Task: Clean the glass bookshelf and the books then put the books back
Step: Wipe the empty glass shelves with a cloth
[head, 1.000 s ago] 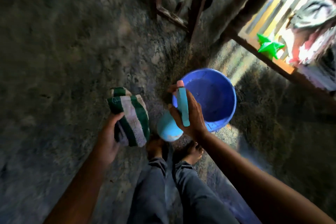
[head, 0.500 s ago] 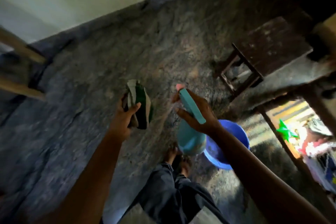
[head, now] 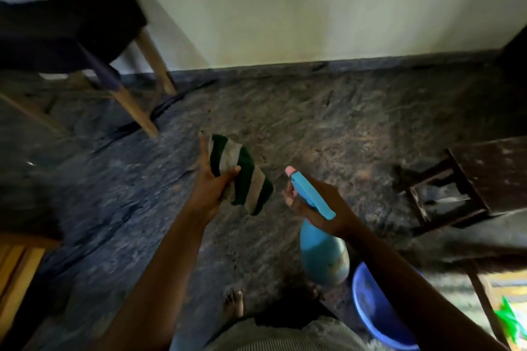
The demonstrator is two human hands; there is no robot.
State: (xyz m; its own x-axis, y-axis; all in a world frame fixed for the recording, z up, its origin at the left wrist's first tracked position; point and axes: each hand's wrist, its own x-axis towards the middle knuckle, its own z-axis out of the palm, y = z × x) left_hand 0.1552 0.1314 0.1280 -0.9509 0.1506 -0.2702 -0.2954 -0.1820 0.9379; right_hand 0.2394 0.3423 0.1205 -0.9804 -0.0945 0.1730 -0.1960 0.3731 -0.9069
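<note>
Being pinched by left hand (head: 209,189) thumb, striped cloth (head: 242,177) is being held just beyond right hand (head: 338,204) fingers curled round spray bottle (head: 323,256) trigger, presumably for wetting

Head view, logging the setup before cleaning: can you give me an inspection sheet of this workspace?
Surface: dark mottled floor, dimly lit.
Job's things: green-and-white striped cloth and blue spray bottle, both held; bookshelf and books not in view.
Clutter: blue basin by the feet; green plastic item at the lower right edge.
Grips: left hand pinches the cloth; right hand holds the bottle at its trigger.
Cables: nothing seen.
Surroundings: pale wall; dark wooden stool on the right; chair with wooden legs at upper left.
</note>
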